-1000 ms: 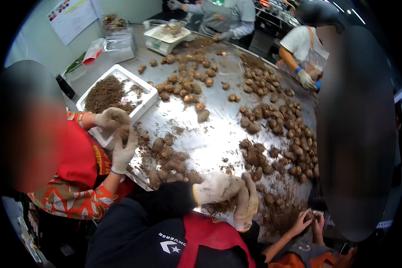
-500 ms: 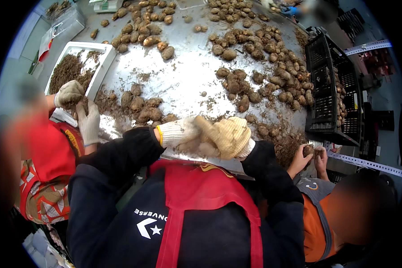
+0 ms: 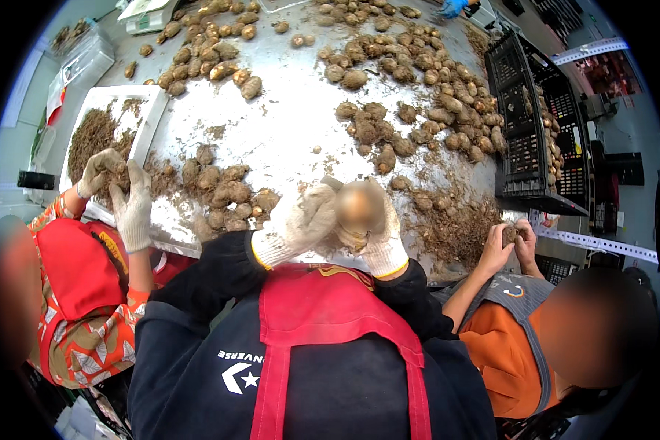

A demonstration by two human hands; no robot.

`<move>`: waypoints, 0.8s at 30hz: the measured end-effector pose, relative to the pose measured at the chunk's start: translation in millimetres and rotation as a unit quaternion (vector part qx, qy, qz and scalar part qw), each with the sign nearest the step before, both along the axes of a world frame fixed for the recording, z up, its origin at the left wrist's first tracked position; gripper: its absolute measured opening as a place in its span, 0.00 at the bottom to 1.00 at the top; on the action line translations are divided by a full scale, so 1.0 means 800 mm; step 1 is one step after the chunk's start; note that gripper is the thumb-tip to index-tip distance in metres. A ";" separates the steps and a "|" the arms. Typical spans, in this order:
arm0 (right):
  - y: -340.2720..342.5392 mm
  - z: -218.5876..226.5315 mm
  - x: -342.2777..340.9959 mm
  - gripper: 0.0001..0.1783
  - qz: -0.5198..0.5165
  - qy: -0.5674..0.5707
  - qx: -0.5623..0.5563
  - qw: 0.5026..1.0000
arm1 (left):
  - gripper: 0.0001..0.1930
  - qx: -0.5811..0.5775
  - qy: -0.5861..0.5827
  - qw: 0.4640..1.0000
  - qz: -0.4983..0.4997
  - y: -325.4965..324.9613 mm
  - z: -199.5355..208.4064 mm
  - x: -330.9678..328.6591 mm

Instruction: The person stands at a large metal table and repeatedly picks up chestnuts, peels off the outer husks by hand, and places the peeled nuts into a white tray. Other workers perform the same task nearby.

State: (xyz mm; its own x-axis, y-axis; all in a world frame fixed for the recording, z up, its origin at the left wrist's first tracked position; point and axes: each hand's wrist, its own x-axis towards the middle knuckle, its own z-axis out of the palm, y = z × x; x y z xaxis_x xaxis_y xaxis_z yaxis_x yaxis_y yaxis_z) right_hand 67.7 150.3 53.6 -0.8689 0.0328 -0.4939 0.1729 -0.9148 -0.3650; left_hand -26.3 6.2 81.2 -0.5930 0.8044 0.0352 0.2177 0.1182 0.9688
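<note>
In front of my chest I hold a small round taro point(image 3: 358, 208), its pale brown end facing up and somewhat blurred. My right hand point(image 3: 386, 238), in a white knit glove, is wrapped round it from the right and below. My left hand point(image 3: 301, 218), gloved the same way, closes against its left side with bent fingers. Just left of my left glove lies a heap of hairy brown taros point(image 3: 224, 187) on the metal table point(image 3: 257, 125). Loose root fibres point(image 3: 458, 235) are piled to the right of my hands.
A white foam tray point(image 3: 154, 110) of brown scrapings stands left. More taros point(image 3: 447, 103) spread over the far right, beside black crates point(image 3: 517, 110). A gloved co-worker point(image 3: 88, 242) works at left; another's bare hands point(image 3: 512, 238) hold a taro at right. A scale point(image 3: 145, 15) sits far left.
My right hand has turned over, showing its palm side, and the taro's pale end now faces up. The view has shifted slightly. The left co-worker's hands have moved a little.
</note>
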 end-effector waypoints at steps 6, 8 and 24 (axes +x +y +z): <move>0.004 -0.016 0.006 0.35 -0.028 0.007 0.188 0.982 | 0.09 0.008 -0.097 0.994 0.059 0.000 0.013 0.008; -0.002 -0.002 0.001 0.34 -0.031 0.039 0.179 0.983 | 0.09 -0.022 -0.055 0.998 0.004 0.005 0.028 0.000; 0.013 0.001 0.016 0.33 -0.023 0.107 0.686 0.719 | 0.19 -0.015 -0.254 0.967 0.030 -0.003 -0.001 -0.016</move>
State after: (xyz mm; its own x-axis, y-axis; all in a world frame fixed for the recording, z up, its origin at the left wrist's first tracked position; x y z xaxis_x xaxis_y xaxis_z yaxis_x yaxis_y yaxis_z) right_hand 80.3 161.0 54.4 -0.9028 0.3928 0.1753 -0.0403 0.3286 -0.9436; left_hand -39.2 3.9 80.7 -0.5731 0.7643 -0.2957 -0.2933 0.1457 0.9449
